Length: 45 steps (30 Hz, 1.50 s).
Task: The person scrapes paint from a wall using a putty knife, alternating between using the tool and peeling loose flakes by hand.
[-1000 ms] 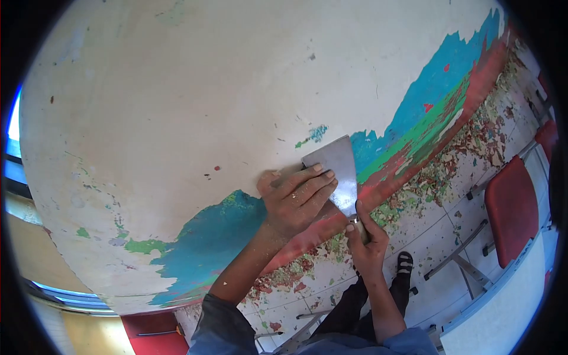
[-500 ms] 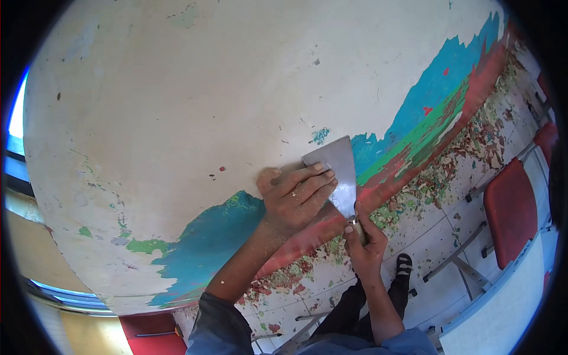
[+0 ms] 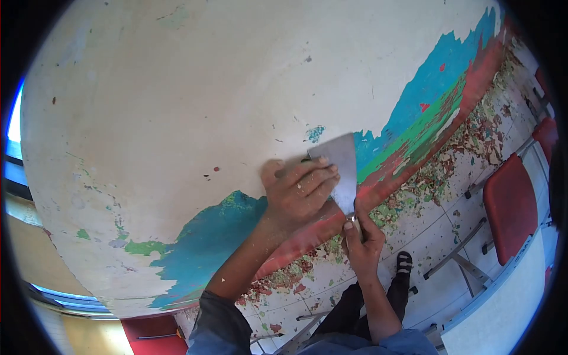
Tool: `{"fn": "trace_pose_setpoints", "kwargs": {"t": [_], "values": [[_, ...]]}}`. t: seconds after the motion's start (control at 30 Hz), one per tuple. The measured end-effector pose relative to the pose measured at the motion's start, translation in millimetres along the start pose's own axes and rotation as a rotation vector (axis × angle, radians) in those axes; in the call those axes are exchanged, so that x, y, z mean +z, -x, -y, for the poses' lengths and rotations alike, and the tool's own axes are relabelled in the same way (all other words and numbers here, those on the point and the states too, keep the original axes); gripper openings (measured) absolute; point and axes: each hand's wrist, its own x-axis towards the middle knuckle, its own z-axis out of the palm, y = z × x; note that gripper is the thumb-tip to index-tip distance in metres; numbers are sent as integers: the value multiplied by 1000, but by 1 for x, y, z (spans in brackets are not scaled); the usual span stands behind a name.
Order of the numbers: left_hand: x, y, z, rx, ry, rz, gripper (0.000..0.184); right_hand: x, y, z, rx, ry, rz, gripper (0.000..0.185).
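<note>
As right hand (image 3: pixel 365 244) grips scraper (image 3: pixel 348 186), left hand (image 3: pixel 297 194) on blade (image 3: pixel 343 155), wall (image 3: pixel 171 130) behind.

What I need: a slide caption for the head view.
Left hand on the scraper's blade, right hand on its handle, at a patchily painted wall.

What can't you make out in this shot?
All in the head view:
Scraper, lower end: hidden in the right hand.
Blade, one side: partly covered by fingers of the left hand.
Wall, patch behind that hand: blocked by it.
Farther red chair: cut off by the dark lens border.
Paint flakes: too small to tell apart singly.
</note>
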Motion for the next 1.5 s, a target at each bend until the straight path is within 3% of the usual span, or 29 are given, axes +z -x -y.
{"fn": "trace_pose_setpoints", "kwargs": {"t": [0.13, 0.27, 0.3, 0.4, 0.43, 0.53, 0.67, 0.8, 1.03, 1.2, 1.5], "values": [[4, -9, -4, -68, -21, -45, 14, -4, -6, 6, 15, 13, -1, 40], [6, 1, 4, 47, -9, 14, 8, -3, -13, 5, -50, 82, -14, 41], [8, -7, 10, 95, -60, -54, 7, -2, -15, 8, -58, 102, -20, 41], [7, -5, -2, -19, -1, -46, 6, -8, -10, 7, -38, 97, 4, 41], [9, 4, -1, 22, -7, 30, 6, -8, -10, 8, -25, 88, 2, 41], [11, -6, 7, 79, -67, -53, 5, -7, -11, 7, -13, 71, -13, 41], [8, -6, -6, -27, -4, 3, 5, -10, -5, 9, 8, 100, -24, 40], [9, -18, 4, 62, -57, -49, 6, -6, -15, 23, -19, 111, -28, 40], [15, -6, -4, 7, 49, 41, 5, -15, -12, 11, -20, 147, -49, 40], [18, -8, -2, 23, 36, -33, 8, -14, -9, 5, 24, 81, -28, 40], [17, -18, 4, 58, 2, -66, 7, -11, -21, 12, -84, 110, -12, 40]]}}
